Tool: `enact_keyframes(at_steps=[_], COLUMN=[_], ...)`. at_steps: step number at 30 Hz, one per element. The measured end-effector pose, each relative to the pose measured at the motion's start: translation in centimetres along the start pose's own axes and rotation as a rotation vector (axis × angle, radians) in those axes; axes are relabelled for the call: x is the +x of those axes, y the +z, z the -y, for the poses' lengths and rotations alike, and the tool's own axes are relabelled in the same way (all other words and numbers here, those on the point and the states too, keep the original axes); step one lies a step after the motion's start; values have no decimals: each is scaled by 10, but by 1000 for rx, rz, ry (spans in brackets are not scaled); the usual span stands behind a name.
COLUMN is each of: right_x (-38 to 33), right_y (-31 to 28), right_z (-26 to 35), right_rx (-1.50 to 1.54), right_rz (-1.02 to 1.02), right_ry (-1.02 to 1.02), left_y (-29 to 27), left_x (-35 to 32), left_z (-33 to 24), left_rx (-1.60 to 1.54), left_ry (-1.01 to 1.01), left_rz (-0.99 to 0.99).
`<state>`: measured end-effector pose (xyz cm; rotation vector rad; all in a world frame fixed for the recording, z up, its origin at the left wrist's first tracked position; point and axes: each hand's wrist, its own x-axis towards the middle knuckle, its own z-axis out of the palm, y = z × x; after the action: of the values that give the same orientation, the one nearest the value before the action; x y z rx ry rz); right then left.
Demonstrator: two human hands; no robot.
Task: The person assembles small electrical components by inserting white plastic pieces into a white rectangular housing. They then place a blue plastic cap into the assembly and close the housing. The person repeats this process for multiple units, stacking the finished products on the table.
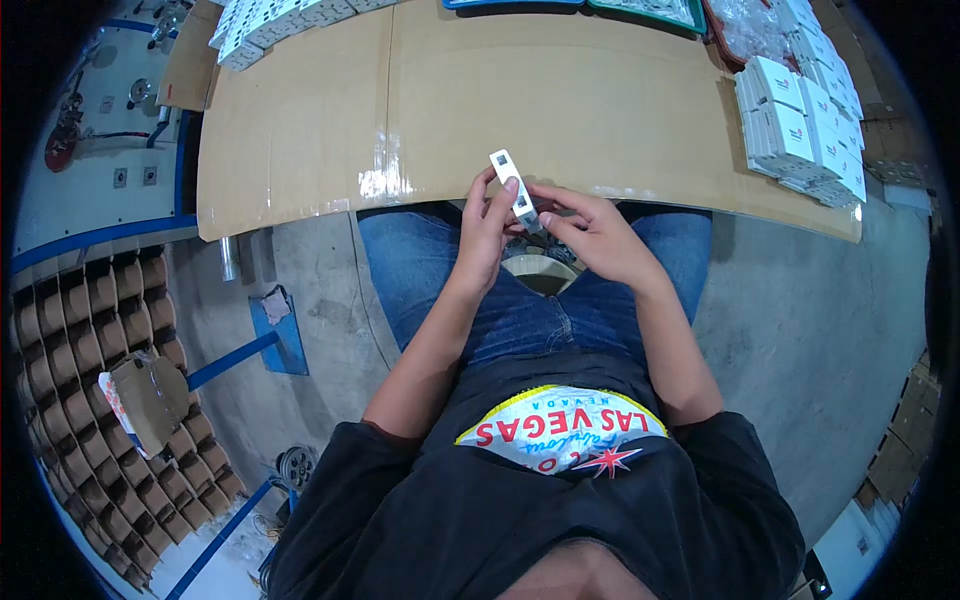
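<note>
Over the near edge of the cardboard-covered table (pixel 300 130), my left hand (pixel 485 230) grips a small, slim white box (pixel 513 185). Dark square marks show along its narrow side, and it stands tilted, with its top end leaning to the left. My right hand (pixel 595 235) is at the lower end of the box, thumb and forefinger closing on that corner. Whether the lower end is a flap or holds something small is too fine to make out.
Stacked white boxes (pixel 800 130) stand at the table's right, and more white boxes (pixel 285 22) at the back left. Blue (pixel 515 5) and green (pixel 650 12) trays sit at the far edge, beside a bin of clear plastic bags (pixel 745 30). A cardboard divider grid (pixel 90 320) lies left.
</note>
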<state>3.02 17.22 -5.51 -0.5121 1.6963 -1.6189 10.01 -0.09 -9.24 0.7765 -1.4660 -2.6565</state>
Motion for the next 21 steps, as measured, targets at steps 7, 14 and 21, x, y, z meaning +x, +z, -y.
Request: enact_keyframes(at_steps=[7, 14, 21], right_x=[0, 2, 5], right_y=[3, 7, 1], right_z=[-1, -3, 12], right_rx=[-400, -391, -424], right_rz=[-79, -162, -68], right_ry=[-234, -314, -193], left_y=[7, 6, 15], left_x=[-4, -10, -15], left_z=[-7, -17, -19], left_rx=[-53, 2, 24], left_ry=[-104, -130, -233], left_rz=[-15, 112, 171])
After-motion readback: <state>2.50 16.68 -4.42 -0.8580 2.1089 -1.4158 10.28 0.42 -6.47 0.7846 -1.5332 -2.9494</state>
